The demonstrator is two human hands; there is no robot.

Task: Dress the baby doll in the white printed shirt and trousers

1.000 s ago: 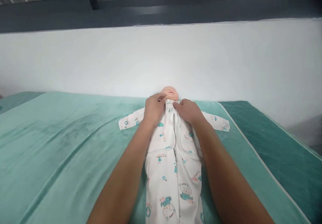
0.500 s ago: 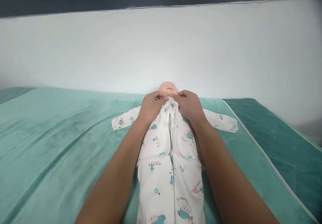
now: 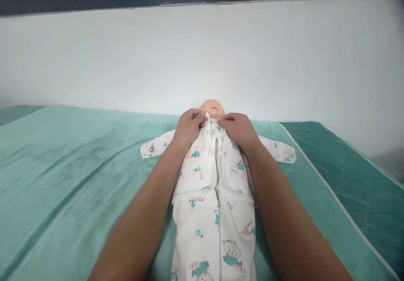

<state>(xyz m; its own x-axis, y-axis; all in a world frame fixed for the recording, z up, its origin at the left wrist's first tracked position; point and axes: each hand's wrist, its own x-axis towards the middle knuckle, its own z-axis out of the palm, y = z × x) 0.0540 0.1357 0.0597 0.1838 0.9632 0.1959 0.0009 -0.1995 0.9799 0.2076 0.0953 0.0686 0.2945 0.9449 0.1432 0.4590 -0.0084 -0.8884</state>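
Observation:
On its back lies a baby doll [image 3: 213, 107], its head at the far end by the wall. It wears a white printed baby jacket [image 3: 197, 167] with long sleeves spread out to both sides, over matching white pants [image 3: 205, 230]. Just below the doll's chin, my left hand [image 3: 191, 125] pinches the left neck edge of the jacket and lifts it a little. My right hand [image 3: 238, 128] is closed on the right neck edge at the same height. Lower down, the two front panels lie side by side with a narrow gap between them.
A light green blanket [image 3: 78, 167] with several folds covers the surface under the doll. To the right, beyond a pale seam, lies darker green cloth [image 3: 344, 163]. A white wall [image 3: 202, 58] rises directly behind the doll's head.
My left hand has lifted the left neck edge up and slightly away from the middle. The hands are a little farther apart, and more of the doll's chin shows.

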